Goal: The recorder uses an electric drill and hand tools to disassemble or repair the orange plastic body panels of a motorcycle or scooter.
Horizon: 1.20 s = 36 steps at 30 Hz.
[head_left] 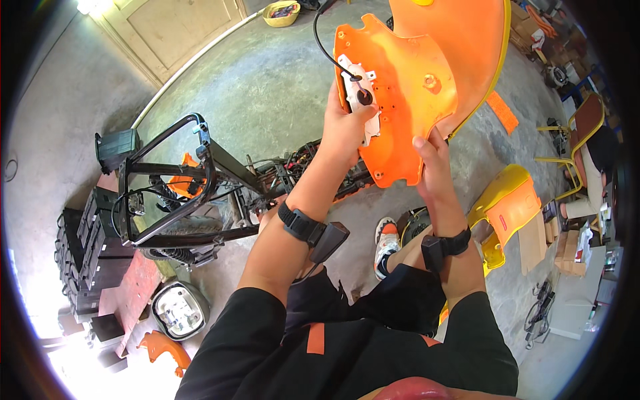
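I hold up an orange plastic body panel (410,73), its inner side with screw posts facing me. My left hand (347,127) grips its left edge, with the thumb on a white plastic housing (360,77) fixed there. A black cable (321,40) runs from a dark round plug on this housing up past the panel's top left. My right hand (437,163) is closed round the lower right edge, thumb on the near face. Just beyond is a larger orange panel with a yellow rim (477,60); whether the two touch I cannot tell. The fingers behind the panel are hidden.
A bare black vehicle frame (170,230) with exposed wiring (293,173) stands at left. Yellow and orange body parts (503,207) lie on the right. Black cases (100,247) and a grey bin (117,150) stand far left. A person sits on a chair (583,140) at far right.
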Each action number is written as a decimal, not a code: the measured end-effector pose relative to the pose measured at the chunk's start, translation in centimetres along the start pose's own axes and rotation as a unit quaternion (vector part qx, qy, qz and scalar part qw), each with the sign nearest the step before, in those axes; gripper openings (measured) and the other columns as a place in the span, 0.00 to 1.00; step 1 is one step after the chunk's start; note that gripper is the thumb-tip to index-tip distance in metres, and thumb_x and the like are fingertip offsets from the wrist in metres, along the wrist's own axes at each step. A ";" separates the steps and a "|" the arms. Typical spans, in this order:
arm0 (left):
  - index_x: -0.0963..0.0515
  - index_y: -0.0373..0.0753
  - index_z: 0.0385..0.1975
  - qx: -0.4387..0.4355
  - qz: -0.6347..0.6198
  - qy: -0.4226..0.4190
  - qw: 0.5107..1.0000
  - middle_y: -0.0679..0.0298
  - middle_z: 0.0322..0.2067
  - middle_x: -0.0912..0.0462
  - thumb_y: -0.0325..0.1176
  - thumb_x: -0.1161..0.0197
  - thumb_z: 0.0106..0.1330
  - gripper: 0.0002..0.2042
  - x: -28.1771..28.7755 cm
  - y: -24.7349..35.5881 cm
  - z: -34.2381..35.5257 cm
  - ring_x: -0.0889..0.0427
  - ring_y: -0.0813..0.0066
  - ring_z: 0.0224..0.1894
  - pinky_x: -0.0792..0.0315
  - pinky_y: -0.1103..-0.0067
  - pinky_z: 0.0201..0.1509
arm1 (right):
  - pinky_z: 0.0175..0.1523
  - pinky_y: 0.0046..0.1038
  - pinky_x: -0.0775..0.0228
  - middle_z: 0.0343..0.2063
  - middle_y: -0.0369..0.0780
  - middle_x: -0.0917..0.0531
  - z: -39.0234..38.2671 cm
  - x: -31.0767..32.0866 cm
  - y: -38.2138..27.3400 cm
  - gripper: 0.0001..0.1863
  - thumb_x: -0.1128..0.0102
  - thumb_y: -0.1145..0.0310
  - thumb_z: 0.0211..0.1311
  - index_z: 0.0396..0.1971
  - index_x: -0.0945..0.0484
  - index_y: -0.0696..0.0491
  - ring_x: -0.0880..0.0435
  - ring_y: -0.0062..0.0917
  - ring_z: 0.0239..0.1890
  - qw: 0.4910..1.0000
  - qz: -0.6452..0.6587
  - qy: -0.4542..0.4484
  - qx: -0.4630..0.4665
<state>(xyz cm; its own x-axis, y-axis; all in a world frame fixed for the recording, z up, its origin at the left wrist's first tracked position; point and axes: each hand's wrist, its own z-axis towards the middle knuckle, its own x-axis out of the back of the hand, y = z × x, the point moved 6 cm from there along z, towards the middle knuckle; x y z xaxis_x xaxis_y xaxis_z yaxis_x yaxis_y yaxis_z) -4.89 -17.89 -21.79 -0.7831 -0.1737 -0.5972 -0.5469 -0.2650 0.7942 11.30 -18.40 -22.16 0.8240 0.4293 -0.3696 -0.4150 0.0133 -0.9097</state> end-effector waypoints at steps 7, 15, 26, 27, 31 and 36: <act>0.42 0.43 0.63 0.090 -0.078 -0.043 0.992 0.58 0.52 0.25 0.06 0.52 0.49 0.38 -0.4 0.2 -0.2 0.21 0.61 0.52 0.23 0.67 0.52 | 0.64 0.31 0.37 0.59 0.42 0.28 -0.4 0.9 0.5 0.34 0.42 0.62 0.60 0.63 0.38 0.62 0.28 0.27 0.60 0.999 0.029 0.004 -0.025; 0.47 0.44 0.68 0.040 -0.077 -0.022 0.996 0.57 0.56 0.28 0.05 0.55 0.48 0.42 -0.6 0.4 -0.4 0.22 0.62 0.54 0.22 0.67 0.52 | 0.63 0.31 0.36 0.60 0.42 0.29 0.3 1.1 1.0 0.31 0.45 0.61 0.66 0.63 0.40 0.61 0.28 0.28 0.60 0.998 0.050 -0.001 -0.037; 0.48 0.45 0.69 -0.119 0.127 0.005 0.985 0.67 0.44 0.29 0.07 0.50 0.49 0.43 0.2 0.3 -0.5 0.28 0.80 0.40 0.29 0.83 0.37 | 0.48 0.20 0.34 0.42 0.34 0.22 0.9 3.0 3.0 0.23 0.42 0.57 0.66 0.49 0.27 0.62 0.27 0.15 0.43 0.984 -0.140 0.107 -0.040; 0.48 0.45 0.70 -0.130 0.120 0.009 0.984 0.67 0.44 0.29 0.07 0.50 0.49 0.44 0.2 0.2 -0.4 0.28 0.80 0.40 0.29 0.83 0.37 | 0.47 0.20 0.34 0.41 0.34 0.22 0.9 3.0 3.0 0.23 0.42 0.57 0.67 0.50 0.27 0.62 0.27 0.15 0.42 0.981 -0.145 0.116 -0.052; 0.49 0.45 0.70 -0.153 0.123 0.022 0.980 0.66 0.45 0.28 0.06 0.51 0.49 0.44 0.2 -0.1 -0.4 0.27 0.78 0.41 0.28 0.83 0.37 | 0.49 0.21 0.35 0.44 0.35 0.22 0.3 2.8 2.3 0.25 0.44 0.56 0.68 0.52 0.29 0.62 0.28 0.16 0.44 0.964 -0.208 0.140 -0.089; 0.50 0.48 0.71 -0.151 0.138 0.121 0.971 0.64 0.46 0.28 0.05 0.53 0.48 0.47 1.8 -0.7 0.2 0.25 0.75 0.43 0.27 0.81 0.37 | 0.64 0.26 0.41 0.57 0.42 0.26 1.1 2.9 2.1 0.30 0.52 0.52 0.72 0.61 0.35 0.63 0.31 0.23 0.60 0.970 -0.227 0.075 0.029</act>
<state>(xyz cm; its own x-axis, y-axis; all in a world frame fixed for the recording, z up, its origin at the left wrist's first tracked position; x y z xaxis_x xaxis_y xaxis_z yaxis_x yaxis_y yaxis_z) -5.93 -17.77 -23.41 -0.7753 -0.4850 -0.4047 -0.1865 -0.4364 0.8802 12.39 -16.14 -24.98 0.9723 0.2302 0.0403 -0.0122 0.2223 -0.9749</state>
